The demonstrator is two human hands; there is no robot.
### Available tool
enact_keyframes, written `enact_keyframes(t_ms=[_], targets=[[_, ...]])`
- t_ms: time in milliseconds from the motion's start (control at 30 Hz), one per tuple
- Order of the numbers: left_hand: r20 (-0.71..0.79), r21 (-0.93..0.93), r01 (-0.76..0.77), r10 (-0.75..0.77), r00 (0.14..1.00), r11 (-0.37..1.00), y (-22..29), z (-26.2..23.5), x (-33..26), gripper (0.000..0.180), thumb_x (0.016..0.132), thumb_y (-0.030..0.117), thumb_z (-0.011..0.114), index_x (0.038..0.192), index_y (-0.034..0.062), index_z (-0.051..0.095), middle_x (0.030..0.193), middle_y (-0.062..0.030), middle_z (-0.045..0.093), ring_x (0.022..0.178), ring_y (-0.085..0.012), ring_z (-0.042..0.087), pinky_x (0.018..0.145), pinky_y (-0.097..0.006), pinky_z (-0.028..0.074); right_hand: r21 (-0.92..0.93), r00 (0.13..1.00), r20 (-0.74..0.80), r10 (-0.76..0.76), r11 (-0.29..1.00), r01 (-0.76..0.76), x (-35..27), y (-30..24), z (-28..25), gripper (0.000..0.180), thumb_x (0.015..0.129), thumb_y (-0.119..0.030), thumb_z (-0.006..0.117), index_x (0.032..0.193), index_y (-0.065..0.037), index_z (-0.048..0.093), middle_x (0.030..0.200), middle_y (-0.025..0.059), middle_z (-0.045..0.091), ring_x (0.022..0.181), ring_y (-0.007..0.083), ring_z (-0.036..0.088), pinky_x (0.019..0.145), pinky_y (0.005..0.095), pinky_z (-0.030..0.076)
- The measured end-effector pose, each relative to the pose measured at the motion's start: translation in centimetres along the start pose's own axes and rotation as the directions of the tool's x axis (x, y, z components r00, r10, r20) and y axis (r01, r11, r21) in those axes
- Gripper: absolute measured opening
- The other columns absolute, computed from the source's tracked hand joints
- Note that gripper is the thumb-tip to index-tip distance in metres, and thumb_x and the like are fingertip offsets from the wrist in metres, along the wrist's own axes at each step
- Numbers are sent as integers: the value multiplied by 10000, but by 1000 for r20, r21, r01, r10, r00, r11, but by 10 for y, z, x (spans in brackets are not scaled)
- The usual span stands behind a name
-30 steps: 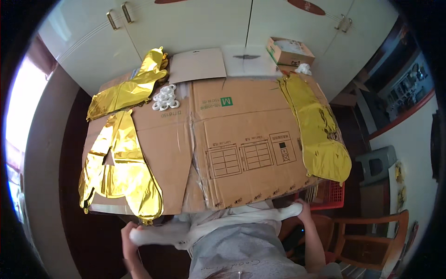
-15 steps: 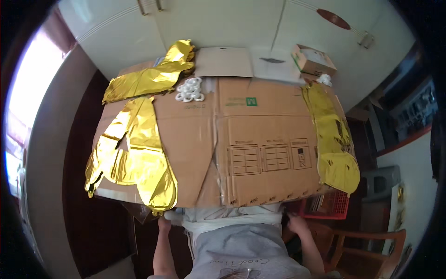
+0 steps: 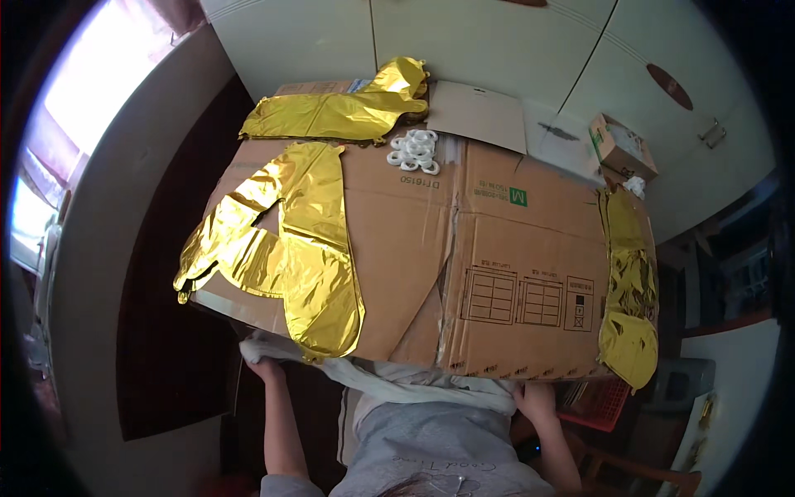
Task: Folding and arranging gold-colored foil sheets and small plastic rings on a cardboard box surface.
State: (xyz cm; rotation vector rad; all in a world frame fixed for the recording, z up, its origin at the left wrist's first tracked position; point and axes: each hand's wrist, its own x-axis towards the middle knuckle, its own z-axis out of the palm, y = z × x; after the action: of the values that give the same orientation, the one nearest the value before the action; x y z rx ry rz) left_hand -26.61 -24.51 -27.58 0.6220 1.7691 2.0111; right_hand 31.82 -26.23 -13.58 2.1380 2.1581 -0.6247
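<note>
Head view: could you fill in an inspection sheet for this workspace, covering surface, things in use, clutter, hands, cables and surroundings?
Surface: brown cardboard, printed, with a seam near the middle.
Things in use: white cloth across the person's waist, one end drawn out to the left.
Clutter: gold foil pieces, two left and one right; pile of white rings; greyish board and open box toward the back.
Hands: left hand closed on the cloth's end; right hand by the cardboard's front edge, grip unclear.
Cables: nothing seen.
Surroundings: pale cabinet behind; red basket at lower right; bright window left.
</note>
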Motion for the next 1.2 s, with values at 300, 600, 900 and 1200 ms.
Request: enact_keyframes(t_ms=[300, 600, 900, 1200], targets=[[98, 377, 191, -244, 965, 906, 1, -16, -14, 237, 879, 156, 486, 1051, 21, 578, 976, -60, 617, 872, -154, 595, 735, -299, 481, 378, 866, 170, -470, 843, 383, 11, -61, 26, 466, 767, -265, 557, 1169, -34, 513, 1146, 207, 511, 1067, 367, 482, 920, 415, 388], [24, 307, 277, -298, 954, 911, -51, -73, 17, 270, 893, 220, 491, 1055, 21, 577, 989, -70, 607, 882, -167, 587, 760, -322, 480, 154, 717, 543, -437, 891, 427, 33, -63, 18, 426, 690, -199, 583, 1104, -101, 569, 1137, 152, 515, 1086, 302, 488, 889, 389, 413], [-30, 409, 478, -512, 858, 777, -52, -121, -16, 291, 902, 248, 494, 1058, 14, 571, 994, -94, 607, 871, -192, 600, 748, -350, 503, 246, 835, 365, -412, 908, 340, 19, -45, -1, 220, 718, -175, 548, 911, -86, 602, 927, 113, 587, 924, 299, 568, 774, 410, 465], [371, 659, 134, -475, 798, 740, -73, -132, -46, 415, 838, 355, 595, 1082, 20, 579, 1024, -94, 612, 908, -193, 589, 777, -322, 475, -23, 888, 221, -403, 908, 417, -16, -21, -11, 435, 735, -234, 572, 1162, -154, 573, 1300, 93, 453, 1199, 335, 400, 999, 479, 303]])
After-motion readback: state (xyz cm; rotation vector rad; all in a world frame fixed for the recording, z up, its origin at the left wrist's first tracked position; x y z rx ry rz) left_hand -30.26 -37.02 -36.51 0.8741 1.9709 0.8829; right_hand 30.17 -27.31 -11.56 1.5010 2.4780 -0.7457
